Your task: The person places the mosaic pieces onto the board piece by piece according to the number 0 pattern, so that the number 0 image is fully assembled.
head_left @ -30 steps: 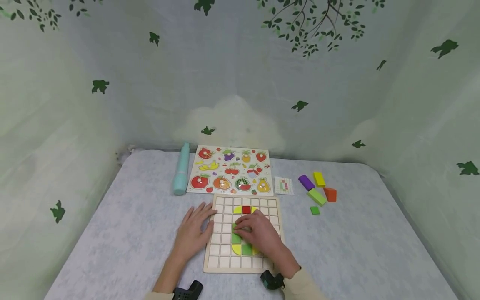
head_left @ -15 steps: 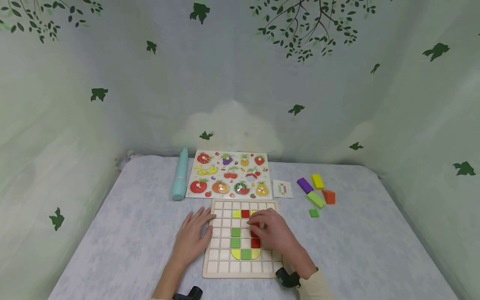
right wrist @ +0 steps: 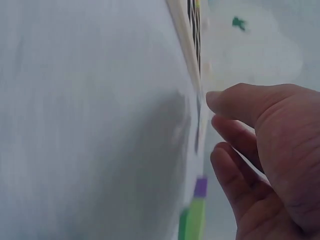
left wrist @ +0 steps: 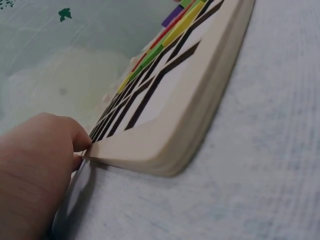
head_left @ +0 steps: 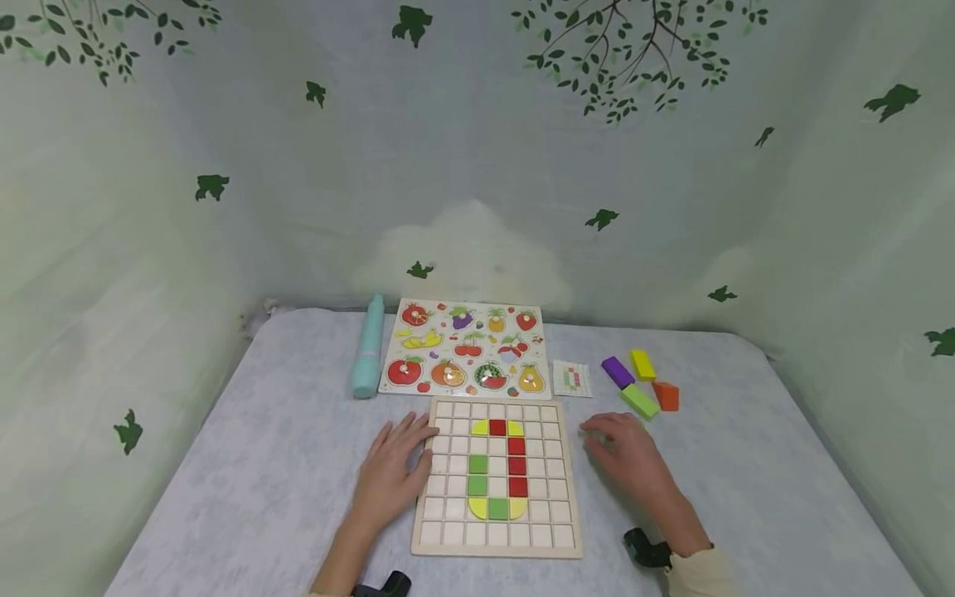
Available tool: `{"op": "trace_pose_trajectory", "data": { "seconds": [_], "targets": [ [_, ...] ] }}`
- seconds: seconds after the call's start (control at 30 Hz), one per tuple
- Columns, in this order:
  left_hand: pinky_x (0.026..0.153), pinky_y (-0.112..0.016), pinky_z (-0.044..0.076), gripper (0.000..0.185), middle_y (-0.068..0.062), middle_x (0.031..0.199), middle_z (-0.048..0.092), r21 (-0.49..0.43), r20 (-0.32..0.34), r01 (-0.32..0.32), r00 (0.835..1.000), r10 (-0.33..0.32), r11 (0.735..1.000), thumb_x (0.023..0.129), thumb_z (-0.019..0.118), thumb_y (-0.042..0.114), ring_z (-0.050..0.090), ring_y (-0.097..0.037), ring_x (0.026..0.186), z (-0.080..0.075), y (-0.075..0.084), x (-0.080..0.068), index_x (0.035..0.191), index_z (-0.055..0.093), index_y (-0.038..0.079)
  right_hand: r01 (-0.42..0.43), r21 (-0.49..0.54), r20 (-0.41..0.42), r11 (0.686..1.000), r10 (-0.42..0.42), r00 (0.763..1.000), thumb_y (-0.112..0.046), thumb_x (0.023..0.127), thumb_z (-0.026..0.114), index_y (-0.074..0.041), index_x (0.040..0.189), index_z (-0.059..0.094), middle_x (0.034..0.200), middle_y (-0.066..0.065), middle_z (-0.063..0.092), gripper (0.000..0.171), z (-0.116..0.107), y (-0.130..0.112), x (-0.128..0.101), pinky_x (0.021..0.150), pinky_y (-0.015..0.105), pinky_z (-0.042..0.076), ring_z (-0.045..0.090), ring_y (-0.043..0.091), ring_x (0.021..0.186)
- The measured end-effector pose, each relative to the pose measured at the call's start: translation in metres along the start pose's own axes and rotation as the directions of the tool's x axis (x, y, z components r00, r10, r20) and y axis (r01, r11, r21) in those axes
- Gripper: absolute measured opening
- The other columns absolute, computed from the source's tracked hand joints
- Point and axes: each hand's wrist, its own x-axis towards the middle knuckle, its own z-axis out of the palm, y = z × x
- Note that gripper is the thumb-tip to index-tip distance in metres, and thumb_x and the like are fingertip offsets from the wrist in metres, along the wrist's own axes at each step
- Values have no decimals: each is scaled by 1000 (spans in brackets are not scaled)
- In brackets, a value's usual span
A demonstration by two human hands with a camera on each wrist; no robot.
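A wooden grid board (head_left: pixel 442 535) lies on the table, with red tiles (head_left: pixel 516 466), green tiles (head_left: pixel 477 485) and yellow rounded tiles (head_left: pixel 480 428) set in a ring-like outline. My left hand (head_left: pixel 391 477) rests along its left edge, fingers extended, the thumb and fingertips at the frame. My right hand (head_left: pixel 634 456) is to the right of the board, over the table, just in front of the loose blocks. In the right wrist view its thumb and fingers are loosely bent and apart, with nothing between them. A dark green piece (right wrist: pixel 184 225) shows below the fingers there.
Beyond the right hand lie a purple block (head_left: pixel 618 372), a yellow block (head_left: pixel 642 365), a light green block (head_left: pixel 640 401) and an orange block (head_left: pixel 666 396). Behind the board are a fruit puzzle (head_left: pixel 466 348), a small pattern card (head_left: pixel 571 380) and a teal bottle (head_left: pixel 368 348).
My right hand has moved off the board to the right, toward the loose blocks, uncovering the red column. It now covers the spot where a small green tile lay. The left hand has stayed put.
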Motion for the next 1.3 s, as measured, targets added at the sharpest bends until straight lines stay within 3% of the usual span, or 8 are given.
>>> {"op": "trace_pose_trajectory", "data": {
  "seconds": [0.33,0.6,0.77,0.9,1.03,1.3],
  "targets": [
    [127,-54,22,30,-5,151,57,6,2,13,1000,-13,1000,98,67,17,43,-30,149,1,0,0,128,71,17,-93,-163,-13,982,92,996,-5,89,79,-8,121,73,125,16,70,33,-24,41,0,100,58,53,59,38,117],
    [128,-53,21,31,-5,152,57,-1,4,17,1000,-17,1000,98,67,16,43,-30,149,0,2,-3,129,71,16,-94,-164,25,982,99,995,-2,89,78,-6,114,75,110,12,73,26,-24,52,0,93,54,58,62,31,102],
    [128,-53,21,31,-5,152,57,5,1,17,1000,-17,1000,98,66,16,42,-30,149,0,2,-1,129,70,16,-130,-159,26,979,136,990,-7,89,80,-6,115,75,111,13,72,26,-24,50,2,89,52,58,61,30,101],
    [128,-53,21,31,-4,152,57,-4,9,12,1000,-12,1000,99,66,18,42,-29,150,3,2,1,130,70,17,-143,-129,-27,981,141,990,-12,88,81,-7,115,76,114,14,72,27,-25,47,0,87,51,60,64,30,101],
    [128,-52,21,31,-5,152,56,-6,5,-3,1000,3,1000,99,65,18,42,-29,149,3,4,3,130,70,17,-99,-71,-84,993,93,992,-12,89,81,-6,115,75,117,15,72,28,-25,41,-2,87,50,62,67,31,102],
    [128,-52,21,31,-5,152,57,9,3,4,1000,-4,1000,99,65,17,43,-29,149,1,2,0,130,70,16,-1,10,-115,1000,3,993,-11,88,81,-7,112,76,112,10,73,25,-14,11,3,84,44,63,69,26,99]
  ]
}}
